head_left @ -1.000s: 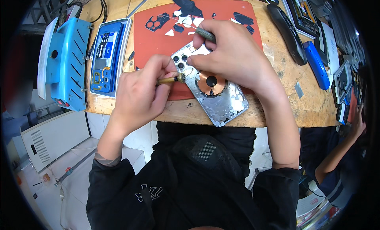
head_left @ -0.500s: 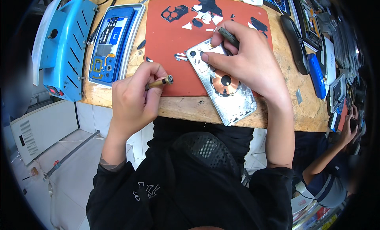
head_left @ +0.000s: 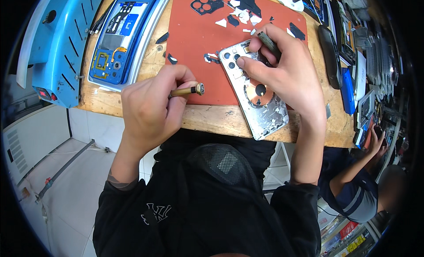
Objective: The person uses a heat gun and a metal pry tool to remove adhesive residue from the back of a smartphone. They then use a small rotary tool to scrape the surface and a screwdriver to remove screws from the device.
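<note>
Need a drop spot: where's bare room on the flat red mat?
Free: red mat between the flat black fragment with round holes and the small black-and-white scrap beside the silver rectangular phone body; also between that body and the brass-coloured cylindrical tool in the left hand. Crowded: far middle, jagged white shards.

White outlined lettering (head_left: 157,213) stood on the black shirt (head_left: 212,213); the small red display (head_left: 44,94) on the blue machine (head_left: 68,40) was too small for reading.

The phone (head_left: 267,118) is silvery with a copper-coloured ring (head_left: 252,98), the cylindrical tool (head_left: 182,92) brassy, the mat (head_left: 196,34) brick red, the surface (head_left: 212,119) wood-brown, the machine (head_left: 66,45) light blue.
</note>
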A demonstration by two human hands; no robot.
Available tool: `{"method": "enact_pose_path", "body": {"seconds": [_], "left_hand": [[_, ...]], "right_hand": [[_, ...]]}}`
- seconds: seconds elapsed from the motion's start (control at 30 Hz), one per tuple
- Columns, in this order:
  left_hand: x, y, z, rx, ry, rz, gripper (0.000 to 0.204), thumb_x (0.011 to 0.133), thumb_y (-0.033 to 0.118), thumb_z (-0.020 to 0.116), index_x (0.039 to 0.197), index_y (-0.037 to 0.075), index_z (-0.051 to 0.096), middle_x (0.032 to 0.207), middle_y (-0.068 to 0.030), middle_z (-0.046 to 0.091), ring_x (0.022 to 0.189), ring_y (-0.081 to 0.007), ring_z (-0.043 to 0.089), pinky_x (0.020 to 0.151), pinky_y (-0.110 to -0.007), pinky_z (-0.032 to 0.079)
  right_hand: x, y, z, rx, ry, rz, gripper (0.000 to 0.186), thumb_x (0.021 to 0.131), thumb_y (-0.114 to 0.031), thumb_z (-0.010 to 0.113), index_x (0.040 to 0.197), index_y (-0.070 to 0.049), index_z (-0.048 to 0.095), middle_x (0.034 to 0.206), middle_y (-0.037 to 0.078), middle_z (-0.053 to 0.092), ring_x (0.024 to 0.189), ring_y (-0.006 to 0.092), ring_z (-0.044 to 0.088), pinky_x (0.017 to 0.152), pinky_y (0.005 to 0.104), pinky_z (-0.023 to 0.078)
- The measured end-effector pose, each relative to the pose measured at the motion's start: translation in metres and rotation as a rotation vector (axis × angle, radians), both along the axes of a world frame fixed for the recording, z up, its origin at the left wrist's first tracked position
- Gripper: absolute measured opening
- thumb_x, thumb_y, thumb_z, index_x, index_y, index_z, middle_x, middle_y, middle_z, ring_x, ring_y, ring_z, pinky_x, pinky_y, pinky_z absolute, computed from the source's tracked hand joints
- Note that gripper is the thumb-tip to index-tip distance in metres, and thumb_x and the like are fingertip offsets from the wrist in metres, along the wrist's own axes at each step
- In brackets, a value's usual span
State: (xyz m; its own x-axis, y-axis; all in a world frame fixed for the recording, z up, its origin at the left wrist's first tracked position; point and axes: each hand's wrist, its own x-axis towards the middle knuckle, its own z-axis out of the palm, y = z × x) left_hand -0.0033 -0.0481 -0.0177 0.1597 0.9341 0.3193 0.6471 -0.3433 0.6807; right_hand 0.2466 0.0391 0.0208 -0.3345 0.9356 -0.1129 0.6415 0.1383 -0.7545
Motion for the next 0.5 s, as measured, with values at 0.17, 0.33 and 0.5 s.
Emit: {"method": "enact_pose_path", "body": {"seconds": [0.17,0.33,0.5], "left_hand": [[-0.001,0.003,0.0,0.065,-0.044,-0.052,0.021,0.081,-0.005,0.076,0.098,0.005,0.069,0.08,-0.0073,0.075,0.065,-0.026,0.072,0.057,-0.034,0.051],[0.002,0.012,0.013,-0.002,0.021,-0.129,0.028,0.077,-0.008,0.075,0.101,0.006,0.071,0.083,-0.0062,0.076,0.07,-0.0245,0.075,0.061,-0.032,0.055],[0.018,0.034,0.012,0.217,0.037,-0.234,0.031,0.075,-0.004,0.078,0.104,0.007,0.075,0.078,-0.0032,0.072,0.068,-0.0208,0.073,0.058,-0.033,0.053]], "right_hand": [[0.007,0.001,-0.005,-0.112,0.231,0.01,0.02,0.098,-0.019,0.076,0.105,-0.002,0.069,0.065,-0.001,0.054,0.057,0.0069,0.056,0.054,0.0277,0.044],[0.01,-0.001,-0.005,-0.149,0.154,-0.027,0.014,0.103,-0.013,0.074,0.105,-0.001,0.069,0.08,-0.005,0.058,0.072,0.0017,0.055,0.061,0.02,0.048],[0.007,-0.002,-0.008,-0.072,0.141,-0.024,0.014,0.102,-0.013,0.074,0.104,0.0,0.068,0.074,-0.005,0.055,0.066,0.002,0.054,0.059,0.0202,0.045]]}}
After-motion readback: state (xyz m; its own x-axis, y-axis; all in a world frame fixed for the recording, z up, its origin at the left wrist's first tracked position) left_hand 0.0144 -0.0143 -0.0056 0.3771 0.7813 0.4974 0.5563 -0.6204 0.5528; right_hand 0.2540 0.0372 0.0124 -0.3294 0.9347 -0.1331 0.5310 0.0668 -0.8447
